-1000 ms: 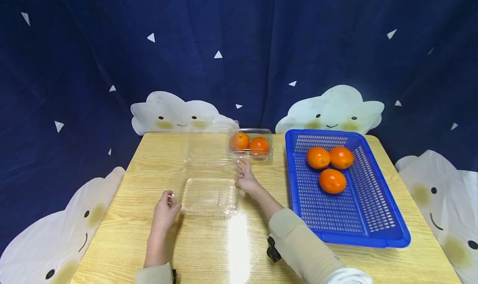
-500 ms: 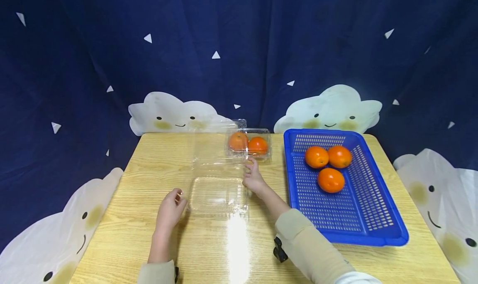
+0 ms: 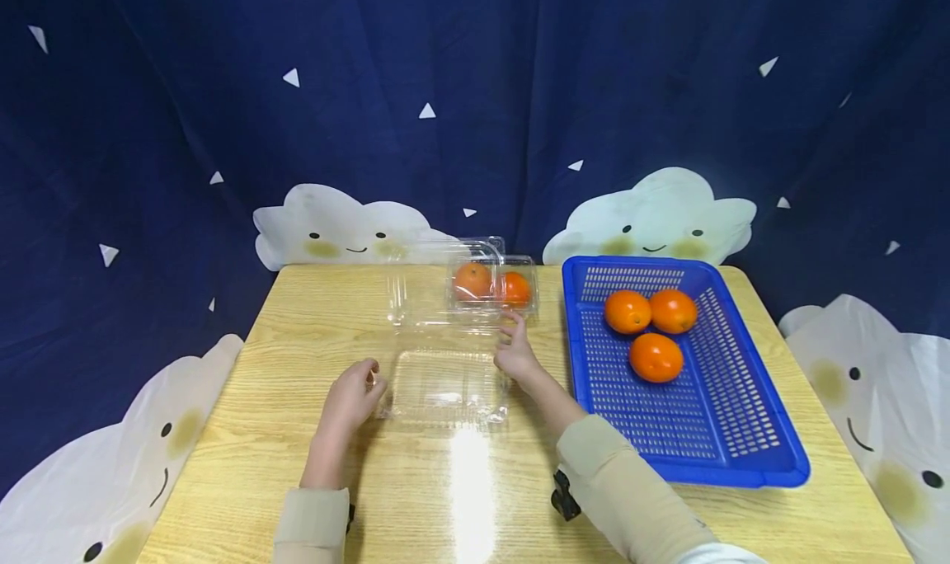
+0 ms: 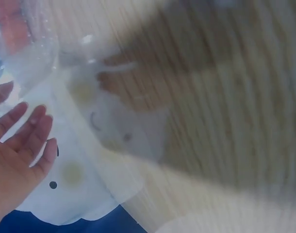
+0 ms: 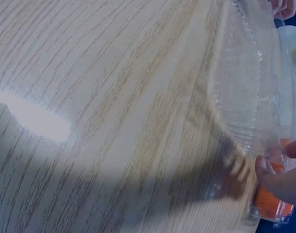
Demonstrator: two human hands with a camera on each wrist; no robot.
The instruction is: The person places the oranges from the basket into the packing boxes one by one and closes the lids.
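Note:
A clear plastic clamshell container [image 3: 445,387] lies unfolded on the wooden table, its transparent lid [image 3: 434,288] at the far side. My left hand [image 3: 355,395] is at the container's left edge; the left wrist view shows its fingers [image 4: 29,133] loosely extended. At the right edge, near the hinge, is my right hand [image 3: 517,354]. In the right wrist view its fingertips [image 5: 262,167] lie close to the clear rim, but whether they pinch it is unclear. Behind the lid stands a second clear container [image 3: 529,304], with two orange round fruits [image 3: 515,289] inside.
A blue plastic basket [image 3: 690,444] stands on the right, holding three orange fruits [image 3: 656,358]. Its near wall is beside my right forearm. The wooden table [image 3: 416,490] ends at a dark blue curtain [image 3: 475,135] with white clouds.
The unfolded container has slid to the right across the table, and both hands have moved right along with it. Its lid overlaps more of the fruit-filled container behind. The basket's fruits stay put.

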